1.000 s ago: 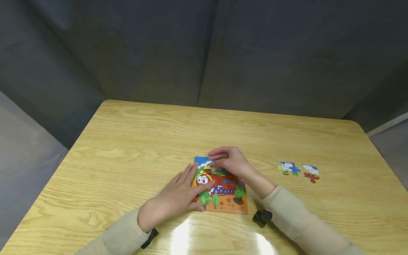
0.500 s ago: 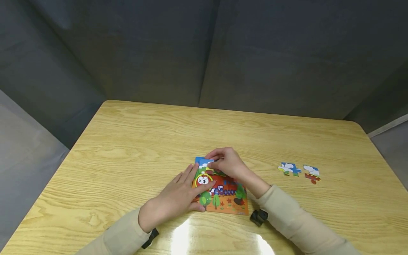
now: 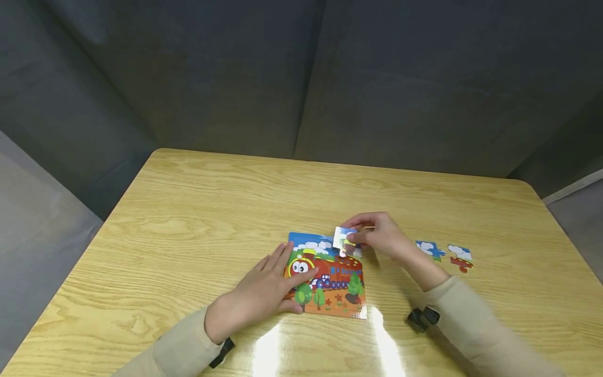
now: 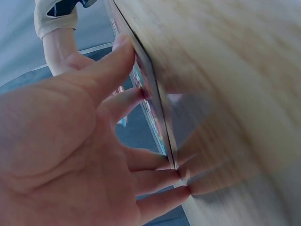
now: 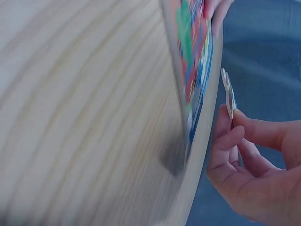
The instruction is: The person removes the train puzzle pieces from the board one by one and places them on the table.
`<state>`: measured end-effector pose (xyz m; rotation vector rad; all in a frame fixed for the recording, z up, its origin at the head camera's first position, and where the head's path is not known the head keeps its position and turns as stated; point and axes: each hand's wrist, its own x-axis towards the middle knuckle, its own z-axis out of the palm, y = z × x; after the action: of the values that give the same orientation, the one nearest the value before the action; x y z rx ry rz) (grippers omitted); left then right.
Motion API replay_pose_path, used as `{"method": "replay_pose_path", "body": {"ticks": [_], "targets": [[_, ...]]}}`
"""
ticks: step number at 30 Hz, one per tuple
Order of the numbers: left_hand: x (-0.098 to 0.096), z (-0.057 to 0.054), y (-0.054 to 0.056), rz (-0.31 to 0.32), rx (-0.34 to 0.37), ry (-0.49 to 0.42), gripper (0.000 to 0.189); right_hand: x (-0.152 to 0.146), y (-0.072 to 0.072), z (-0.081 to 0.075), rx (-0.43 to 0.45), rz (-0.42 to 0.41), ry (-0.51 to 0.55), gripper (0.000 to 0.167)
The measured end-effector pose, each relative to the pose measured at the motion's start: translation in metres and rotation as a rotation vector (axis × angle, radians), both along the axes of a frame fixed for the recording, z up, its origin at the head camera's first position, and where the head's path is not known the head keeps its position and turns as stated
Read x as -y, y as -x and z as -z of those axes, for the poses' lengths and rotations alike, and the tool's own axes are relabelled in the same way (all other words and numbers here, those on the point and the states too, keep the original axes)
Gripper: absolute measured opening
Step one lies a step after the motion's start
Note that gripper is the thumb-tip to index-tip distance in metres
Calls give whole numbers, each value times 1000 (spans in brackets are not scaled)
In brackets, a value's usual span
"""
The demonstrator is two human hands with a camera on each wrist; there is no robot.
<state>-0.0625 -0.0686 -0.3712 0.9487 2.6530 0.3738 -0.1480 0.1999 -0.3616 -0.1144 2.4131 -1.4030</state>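
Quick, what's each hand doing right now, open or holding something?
Left hand: open, fingers spread, touching the train puzzle.
Right hand: pinching a loose piece.

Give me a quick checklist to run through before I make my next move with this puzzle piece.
1. Left hand on the puzzle: ok, it rests on the left side.
2. Puzzle flat on the table: ok.
3. Right hand pinching the held piece: ok.
4. Held piece down in the puzzle: not ok, it is raised and tilted near the far right corner.
5. Spot beneath it matching its shape: cannot tell, the piece partly hides it.
6. Both loose pieces picture side up: ok, on the table to the right.
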Motion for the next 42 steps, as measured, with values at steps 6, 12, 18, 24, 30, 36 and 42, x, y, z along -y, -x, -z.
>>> {"method": "replay_pose_path", "body": {"ticks": [6,12,18,24,30,36,42], "targets": [[0,1,0,4,-10,-1,68,-35,-1,-5,-11,11,-81,25],[0,0,0,10,-23,-1,68,-62,-2,-3,-25,23,-184,26],[0,-1,-1,9,-13,-4,69,-74,-3,2,-43,29,-224,24],[0,0,0,10,-14,-7,69,-80,-4,6,-113,3,-291,19],[-1,0,0,12,-17,-7,69,-83,-3,9,-182,-21,-345,17],[-1,-2,-1,11,-10,-16,69,-84,-3,10,-176,-24,-333,18],[0,-3,-1,2,-1,-26,69,-80,-6,6,-183,-9,-320,19]]}}
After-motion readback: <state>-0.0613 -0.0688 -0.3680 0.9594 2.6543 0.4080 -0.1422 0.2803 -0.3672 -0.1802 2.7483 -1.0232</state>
